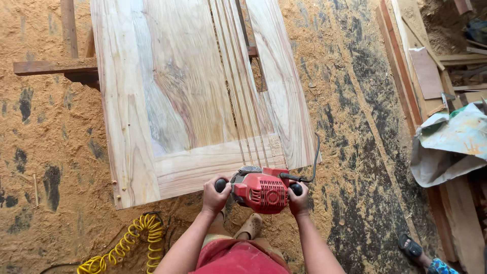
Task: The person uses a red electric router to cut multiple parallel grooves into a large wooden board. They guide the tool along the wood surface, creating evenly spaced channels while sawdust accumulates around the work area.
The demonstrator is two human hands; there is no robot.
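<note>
A yellow coiled hose (127, 248) lies on the sawdust floor (50, 152) at your lower left. Beside it, the pale wooden door (177, 101) rests flat on a dark trestle (56, 66) (only the beam's left end shows). Your left hand (214, 195) is clenched round the router's left black knob, at the door's near edge. The red router (261, 190) sits on that near edge, between your hands, its black cord (312, 162) looping up to the right. Your right hand (299, 199) is closed round the right knob. Further right, planks (406, 76) lie along the floor, with a crumpled sack (446, 147) on them. Someone else's sandalled foot (411, 248) stands at lower right.
</note>
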